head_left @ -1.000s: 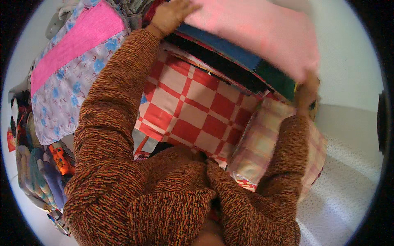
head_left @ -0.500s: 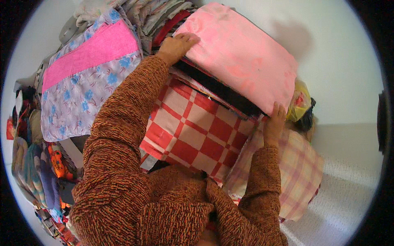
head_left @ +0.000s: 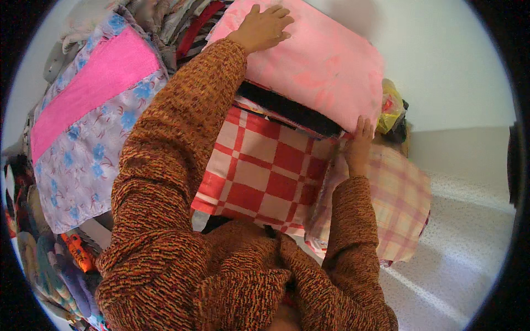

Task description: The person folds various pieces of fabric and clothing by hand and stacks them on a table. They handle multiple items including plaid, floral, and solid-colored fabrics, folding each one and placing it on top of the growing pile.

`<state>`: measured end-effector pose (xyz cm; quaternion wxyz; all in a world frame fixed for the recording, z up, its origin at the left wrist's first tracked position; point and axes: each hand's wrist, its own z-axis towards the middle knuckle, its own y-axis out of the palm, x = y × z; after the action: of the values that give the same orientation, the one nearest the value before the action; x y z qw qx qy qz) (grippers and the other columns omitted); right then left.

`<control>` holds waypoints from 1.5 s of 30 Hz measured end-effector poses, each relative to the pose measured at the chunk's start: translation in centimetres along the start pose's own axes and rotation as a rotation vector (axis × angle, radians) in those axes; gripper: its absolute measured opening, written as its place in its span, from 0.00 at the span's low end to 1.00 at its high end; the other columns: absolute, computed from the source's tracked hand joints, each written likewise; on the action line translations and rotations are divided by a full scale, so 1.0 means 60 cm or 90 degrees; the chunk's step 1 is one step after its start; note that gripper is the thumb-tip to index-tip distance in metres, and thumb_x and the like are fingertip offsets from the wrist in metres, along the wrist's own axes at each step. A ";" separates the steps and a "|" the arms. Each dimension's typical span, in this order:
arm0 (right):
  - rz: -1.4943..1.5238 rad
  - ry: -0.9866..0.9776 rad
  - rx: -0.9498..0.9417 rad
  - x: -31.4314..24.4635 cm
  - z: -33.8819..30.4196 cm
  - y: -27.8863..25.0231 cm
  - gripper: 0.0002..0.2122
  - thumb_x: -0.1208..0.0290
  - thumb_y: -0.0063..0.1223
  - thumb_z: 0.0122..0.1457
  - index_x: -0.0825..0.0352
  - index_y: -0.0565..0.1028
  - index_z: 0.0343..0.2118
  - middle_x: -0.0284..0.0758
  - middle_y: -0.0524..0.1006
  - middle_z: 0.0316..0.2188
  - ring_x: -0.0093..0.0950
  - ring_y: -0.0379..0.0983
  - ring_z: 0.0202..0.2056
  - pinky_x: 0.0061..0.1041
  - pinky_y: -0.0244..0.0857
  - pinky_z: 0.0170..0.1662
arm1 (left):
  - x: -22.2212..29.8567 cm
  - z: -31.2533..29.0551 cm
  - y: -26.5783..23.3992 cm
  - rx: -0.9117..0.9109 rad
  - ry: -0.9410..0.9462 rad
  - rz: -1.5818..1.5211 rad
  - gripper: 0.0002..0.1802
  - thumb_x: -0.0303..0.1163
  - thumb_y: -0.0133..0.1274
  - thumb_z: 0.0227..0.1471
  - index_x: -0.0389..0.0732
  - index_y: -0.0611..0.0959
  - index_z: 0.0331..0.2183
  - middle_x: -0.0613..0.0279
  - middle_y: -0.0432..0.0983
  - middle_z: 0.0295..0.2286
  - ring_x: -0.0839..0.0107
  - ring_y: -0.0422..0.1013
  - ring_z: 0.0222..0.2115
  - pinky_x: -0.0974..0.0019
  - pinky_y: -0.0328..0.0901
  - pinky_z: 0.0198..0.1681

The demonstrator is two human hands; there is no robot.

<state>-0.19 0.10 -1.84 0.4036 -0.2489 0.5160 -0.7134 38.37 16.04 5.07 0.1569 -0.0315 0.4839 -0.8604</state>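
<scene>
A red-and-white checked cloth (head_left: 270,165) lies closest to the wearer, with a pale plaid cloth (head_left: 395,204) along its right side. Just beyond, the right hand (head_left: 360,146) reaches the near right corner of a folded pink cloth (head_left: 314,60), fingers straight against the edge; whether they pinch it cannot be told. The pink cloth lies over a dark pile, whose black layer (head_left: 292,107) shows along the near edge. Farther up, the left hand (head_left: 265,28) rests flat toward the pink cloth's far left, fingers spread, gripping nothing.

The pink fabric looks soft, thick and slightly fuzzy, likely light for its size, limp rather than stiff, not fragile and unlikely to slip much under a palm. The folded near edge and its two corners appear the surest places to take hold, with both hands, so that the layers stay together.

Half a second earlier, the left hand sat with bent fingers at the pink cloth's left edge; now it lies farther in, opened out. The right hand remains at the near right corner, and the black layer still shows.
</scene>
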 end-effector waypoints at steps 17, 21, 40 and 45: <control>-0.072 0.068 -0.303 -0.030 0.107 -0.112 0.24 0.63 0.49 0.52 0.61 0.64 0.54 0.42 0.69 0.46 0.38 0.65 0.48 0.38 0.61 0.47 | -0.116 -0.012 0.139 -0.024 -0.366 0.000 0.31 0.60 0.39 0.51 0.52 0.68 0.51 0.66 0.58 0.55 0.55 0.56 0.53 0.32 0.54 0.46; 0.248 0.164 -0.145 -0.103 0.191 -0.092 0.22 0.54 0.52 0.52 0.61 0.71 0.47 0.39 0.75 0.32 0.37 0.70 0.36 0.36 0.64 0.40 | -0.099 -0.013 0.102 -0.052 -0.378 -0.087 0.31 0.59 0.39 0.50 0.52 0.66 0.52 0.65 0.57 0.55 0.51 0.56 0.52 0.33 0.56 0.45; 0.297 0.125 0.094 -0.137 0.222 0.031 0.09 0.60 0.57 0.47 0.57 0.78 0.29 0.31 0.76 0.23 0.31 0.72 0.26 0.29 0.64 0.31 | -0.089 -0.104 0.130 -0.080 -0.355 -0.030 0.31 0.53 0.37 0.53 0.51 0.60 0.56 0.60 0.50 0.58 0.43 0.54 0.53 0.37 0.55 0.50; 0.426 0.095 0.153 -0.135 0.137 0.002 0.05 0.70 0.50 0.51 0.66 0.74 0.28 0.39 0.75 0.29 0.38 0.72 0.33 0.33 0.66 0.38 | 0.026 -0.113 0.033 -0.096 -0.362 0.079 0.26 0.48 0.39 0.54 0.48 0.67 0.52 0.54 0.60 0.54 0.51 0.58 0.52 0.44 0.58 0.50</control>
<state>10.65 2.46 1.36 0.6022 0.0360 0.5096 -0.6135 35.97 20.19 -0.38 0.3360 -0.2530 0.4838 -0.7675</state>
